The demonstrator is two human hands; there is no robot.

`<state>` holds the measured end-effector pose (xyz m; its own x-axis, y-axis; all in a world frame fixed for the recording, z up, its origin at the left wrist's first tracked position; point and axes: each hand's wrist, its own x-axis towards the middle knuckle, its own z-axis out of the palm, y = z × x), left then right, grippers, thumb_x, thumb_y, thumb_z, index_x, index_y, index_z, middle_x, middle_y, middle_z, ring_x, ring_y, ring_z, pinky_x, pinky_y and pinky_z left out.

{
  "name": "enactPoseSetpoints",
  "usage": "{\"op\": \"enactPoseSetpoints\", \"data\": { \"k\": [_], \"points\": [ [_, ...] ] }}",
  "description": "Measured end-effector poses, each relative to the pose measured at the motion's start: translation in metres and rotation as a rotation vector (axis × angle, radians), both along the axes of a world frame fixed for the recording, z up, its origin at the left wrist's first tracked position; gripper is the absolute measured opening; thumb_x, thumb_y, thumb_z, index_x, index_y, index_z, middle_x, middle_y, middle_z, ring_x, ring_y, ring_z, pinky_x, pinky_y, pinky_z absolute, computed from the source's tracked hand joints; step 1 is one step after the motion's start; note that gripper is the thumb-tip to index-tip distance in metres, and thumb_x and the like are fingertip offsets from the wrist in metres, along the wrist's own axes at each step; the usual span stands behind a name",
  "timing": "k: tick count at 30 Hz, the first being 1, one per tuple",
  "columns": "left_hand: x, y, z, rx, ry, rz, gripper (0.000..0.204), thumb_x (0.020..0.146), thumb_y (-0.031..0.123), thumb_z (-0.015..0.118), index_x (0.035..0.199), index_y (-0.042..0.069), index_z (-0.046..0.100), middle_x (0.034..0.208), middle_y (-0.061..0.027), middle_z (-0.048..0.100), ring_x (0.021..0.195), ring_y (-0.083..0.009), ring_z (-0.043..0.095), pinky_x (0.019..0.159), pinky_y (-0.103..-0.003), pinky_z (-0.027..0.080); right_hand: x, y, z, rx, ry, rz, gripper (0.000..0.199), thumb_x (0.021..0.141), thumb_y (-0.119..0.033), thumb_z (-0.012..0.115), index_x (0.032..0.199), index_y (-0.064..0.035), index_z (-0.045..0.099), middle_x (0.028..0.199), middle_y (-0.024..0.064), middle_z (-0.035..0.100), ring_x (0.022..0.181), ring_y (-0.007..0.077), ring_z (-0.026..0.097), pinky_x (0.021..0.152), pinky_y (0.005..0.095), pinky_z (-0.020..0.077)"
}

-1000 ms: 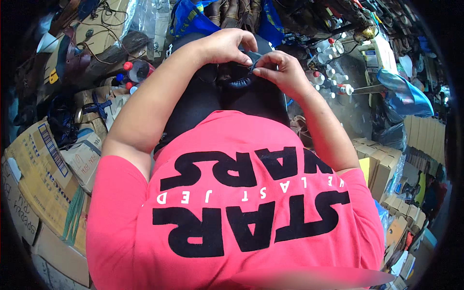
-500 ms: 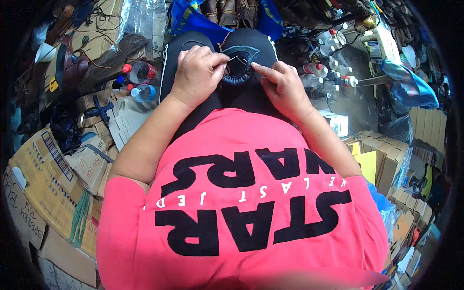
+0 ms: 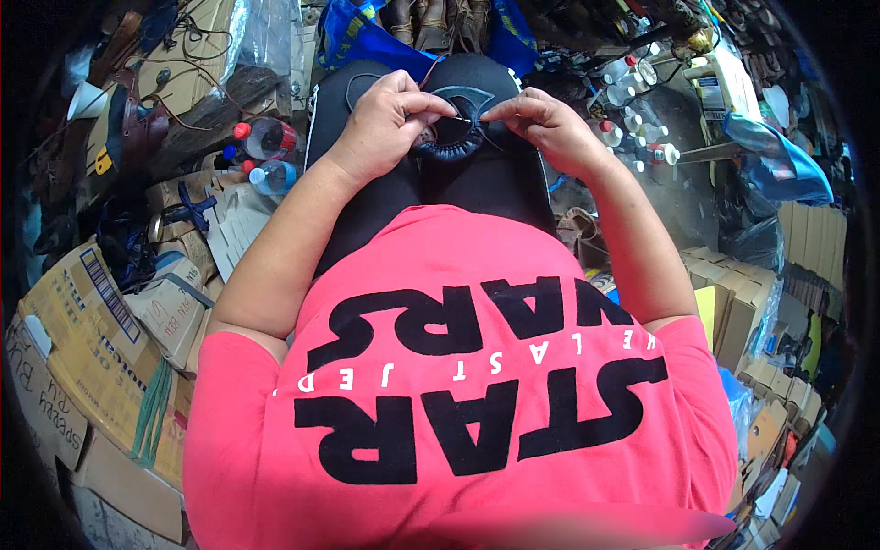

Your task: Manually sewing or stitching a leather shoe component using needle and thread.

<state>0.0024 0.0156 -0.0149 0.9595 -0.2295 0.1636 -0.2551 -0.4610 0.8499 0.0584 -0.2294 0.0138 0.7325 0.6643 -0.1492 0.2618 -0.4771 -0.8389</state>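
A black leather piece [image 3: 452, 152] with a puckered, ribbed curved edge, which looks like a shoe upper, rests between my thighs. My left hand [image 3: 390, 124] is closed in a pinch over its left side, with a thin needle [image 3: 461, 116] pointing right from the fingertips. From the right, my right hand [image 3: 547, 126] pinches at the opposite side of the opening, close to the needle's tip. Whether it grips thread, needle or leather edge is too small to make out. A dark thread [image 3: 349, 82] loops over my left thigh beside the left hand.
Brown leather shoes [image 3: 435, 26] sit in a blue bag [image 3: 348, 41] beyond my knees. Plastic bottles [image 3: 268, 140] stand at the left, with several more [image 3: 632, 119] at the right. Cardboard boxes [image 3: 82, 316] crowd the left side, and more cardboard [image 3: 720, 293] lies at the right.
My left hand has shifted slightly up and right. The right hand has turned, its fingers drawn from a loose point into a pinch beside the needle, and its forearm has moved outward.
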Motion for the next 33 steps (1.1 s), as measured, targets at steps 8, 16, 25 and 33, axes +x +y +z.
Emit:
{"op": "enactPoseSetpoints", "data": {
  "k": [8, 16, 25, 33],
  "points": [
    [0.001, -0.002, 0.001, 0.080, -0.101, 0.005, 0.024, 0.078, -0.003, 0.060, 0.093, 0.012, 0.072, 0.075, -0.0027, 0.047, 0.067, -0.0122, 0.053, 0.063, -0.024, 0.046, 0.002, 0.000, 0.002, -0.021, 0.043, 0.003, 0.037, 0.078, 0.005, 0.054, 0.103, -0.0163, 0.070, 0.082, 0.0040, 0.054, 0.079, 0.0158, 0.052, 0.076, 0.0260, 0.0436],
    [0.014, -0.009, 0.005, -0.149, 0.132, -0.097, 0.018, 0.077, 0.004, 0.065, 0.092, 0.011, 0.071, 0.073, -0.0041, 0.052, 0.071, -0.0174, 0.052, 0.067, -0.028, 0.043, 0.007, -0.004, -0.003, 0.022, 0.152, 0.057, 0.028, 0.082, -0.004, 0.062, 0.106, -0.0155, 0.070, 0.080, 0.0026, 0.053, 0.079, 0.0133, 0.051, 0.076, 0.0247, 0.0430],
    [-0.011, -0.008, 0.011, -0.012, 0.076, 0.041, 0.026, 0.074, 0.000, 0.066, 0.099, 0.006, 0.068, 0.079, -0.0031, 0.061, 0.077, -0.0141, 0.057, 0.071, -0.027, 0.046, -0.012, 0.005, 0.008, 0.078, 0.365, -0.158, 0.029, 0.083, -0.005, 0.066, 0.111, -0.0069, 0.065, 0.079, -0.0066, 0.057, 0.074, 0.0015, 0.049, 0.066, 0.0158, 0.0412],
    [0.006, -0.022, -0.004, -0.315, 0.365, 0.046, 0.016, 0.077, 0.001, 0.066, 0.093, 0.002, 0.064, 0.079, -0.0007, 0.062, 0.073, -0.0068, 0.057, 0.070, -0.022, 0.047, -0.012, 0.012, -0.013, 0.186, 0.377, -0.240, 0.022, 0.081, -0.008, 0.069, 0.103, -0.0018, 0.065, 0.082, -0.0046, 0.061, 0.073, 0.0023, 0.050, 0.068, 0.0172, 0.0423]
  ]
}}
